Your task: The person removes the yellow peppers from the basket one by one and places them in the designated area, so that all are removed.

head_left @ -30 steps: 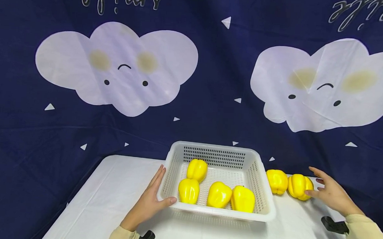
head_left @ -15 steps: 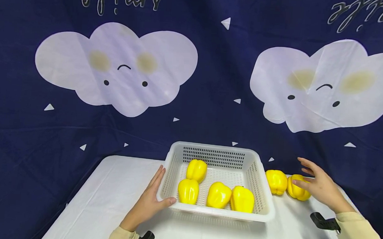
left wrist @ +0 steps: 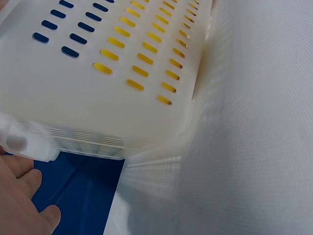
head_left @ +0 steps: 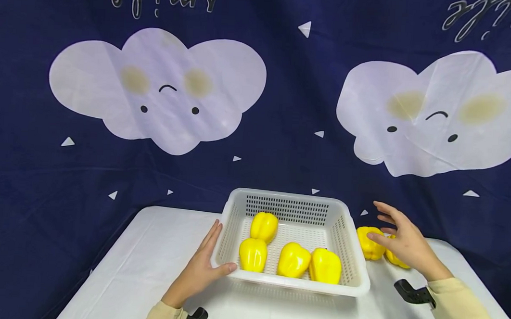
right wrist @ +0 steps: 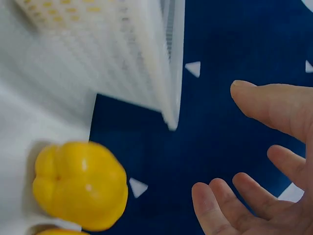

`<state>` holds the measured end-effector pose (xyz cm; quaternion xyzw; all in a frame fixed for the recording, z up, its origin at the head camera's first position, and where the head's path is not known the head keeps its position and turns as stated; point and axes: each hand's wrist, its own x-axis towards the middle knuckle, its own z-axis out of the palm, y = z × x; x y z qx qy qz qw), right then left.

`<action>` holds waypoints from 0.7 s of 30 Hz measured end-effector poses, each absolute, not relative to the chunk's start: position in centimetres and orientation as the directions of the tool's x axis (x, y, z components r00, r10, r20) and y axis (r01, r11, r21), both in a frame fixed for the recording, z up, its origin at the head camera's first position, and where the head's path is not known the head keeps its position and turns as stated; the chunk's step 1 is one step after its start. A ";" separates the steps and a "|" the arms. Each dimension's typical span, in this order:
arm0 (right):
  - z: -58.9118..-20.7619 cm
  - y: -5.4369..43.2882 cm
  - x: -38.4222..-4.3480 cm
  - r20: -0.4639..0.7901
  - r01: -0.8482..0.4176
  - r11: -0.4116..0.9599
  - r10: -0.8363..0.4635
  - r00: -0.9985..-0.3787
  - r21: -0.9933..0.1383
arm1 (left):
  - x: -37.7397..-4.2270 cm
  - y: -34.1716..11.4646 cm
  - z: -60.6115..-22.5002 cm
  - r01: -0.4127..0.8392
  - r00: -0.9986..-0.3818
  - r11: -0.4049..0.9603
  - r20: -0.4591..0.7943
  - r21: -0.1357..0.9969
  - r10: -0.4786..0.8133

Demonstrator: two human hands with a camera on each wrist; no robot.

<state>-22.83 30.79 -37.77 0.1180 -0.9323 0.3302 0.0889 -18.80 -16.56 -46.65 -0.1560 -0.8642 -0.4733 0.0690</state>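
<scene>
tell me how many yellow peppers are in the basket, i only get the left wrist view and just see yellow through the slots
Observer: The head view shows four yellow peppers inside the white basket.
Operator: any outside it
Observer: Yes, two loose peppers are on the white table, just to the right of the basket.
Operator: is the right grip holding one of those
Observer: No, the right grip holds nothing; the right wrist view shows background between it and the nearest pepper.
</scene>
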 end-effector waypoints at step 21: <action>-37.2 23.4 -23.5 0.254 -0.342 0.630 -0.229 -0.940 -0.698 | -18.9 -16.5 -46.7 0.350 -0.936 0.485 0.283 0.801 0.208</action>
